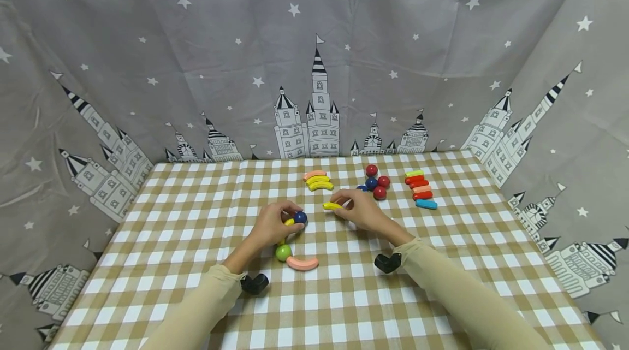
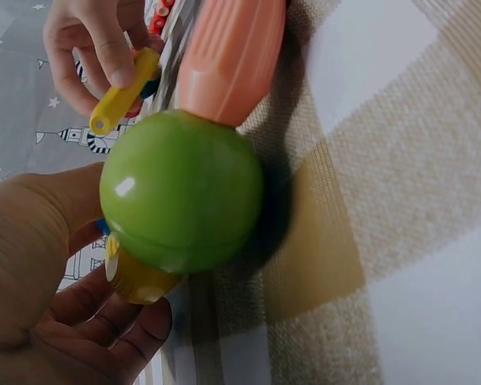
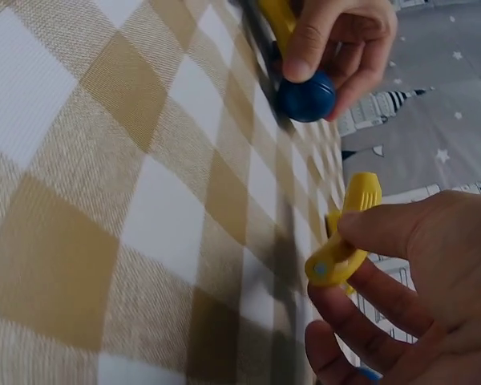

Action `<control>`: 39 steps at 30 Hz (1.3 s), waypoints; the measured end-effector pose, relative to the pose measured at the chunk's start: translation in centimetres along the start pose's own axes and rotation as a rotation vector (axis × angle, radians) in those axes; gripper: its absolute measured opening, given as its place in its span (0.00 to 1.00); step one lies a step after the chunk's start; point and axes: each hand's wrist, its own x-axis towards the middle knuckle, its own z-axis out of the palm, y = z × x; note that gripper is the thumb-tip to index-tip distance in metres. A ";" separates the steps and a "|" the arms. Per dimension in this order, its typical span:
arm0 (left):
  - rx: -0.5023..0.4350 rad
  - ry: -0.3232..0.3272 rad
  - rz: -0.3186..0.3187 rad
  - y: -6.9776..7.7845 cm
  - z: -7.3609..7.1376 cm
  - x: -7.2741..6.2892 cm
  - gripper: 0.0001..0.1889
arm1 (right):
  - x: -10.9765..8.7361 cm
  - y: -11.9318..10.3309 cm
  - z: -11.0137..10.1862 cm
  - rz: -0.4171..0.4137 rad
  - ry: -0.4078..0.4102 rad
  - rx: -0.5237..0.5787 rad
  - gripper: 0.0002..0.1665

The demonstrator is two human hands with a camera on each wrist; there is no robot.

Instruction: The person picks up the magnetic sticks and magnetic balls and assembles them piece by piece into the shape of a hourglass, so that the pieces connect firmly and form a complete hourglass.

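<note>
Right wrist: yellow piece (image 3: 335,258) in fingertip grip (image 3: 429,281)

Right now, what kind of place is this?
Probably an indoor play table, though I can't see the whole room. There's a checkered tablecloth, a gray backdrop with castles and stars, and colorful balls and sticks like building toys.

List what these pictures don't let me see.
Head view: middle of the yellow stick by the green ball, covered by the left hand.
Head view: lower part of a blue ball, behind the right hand.
Left wrist view: far end of the pink stick, cut by the top edge.
</note>
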 end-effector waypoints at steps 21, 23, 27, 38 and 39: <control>0.043 0.031 0.086 -0.1 0.1 0.1 0.16 | 0.3 1.0 -0.5 0.044 -0.045 0.113 0.13; 0.040 0.030 0.089 -0.1 0.2 0.1 0.16 | 0.5 0.8 -0.3 0.042 -0.062 0.108 0.13; 0.037 0.031 0.087 0.0 0.2 0.0 0.16 | 0.9 0.3 0.3 0.055 -0.097 0.116 0.13; 0.031 0.032 0.117 0.0 0.2 0.0 0.16 | 1.5 -1.1 1.7 0.024 -0.146 0.120 0.13; 0.029 0.032 0.120 0.1 0.2 0.0 0.16 | 1.5 -1.2 1.7 0.023 -0.152 0.119 0.13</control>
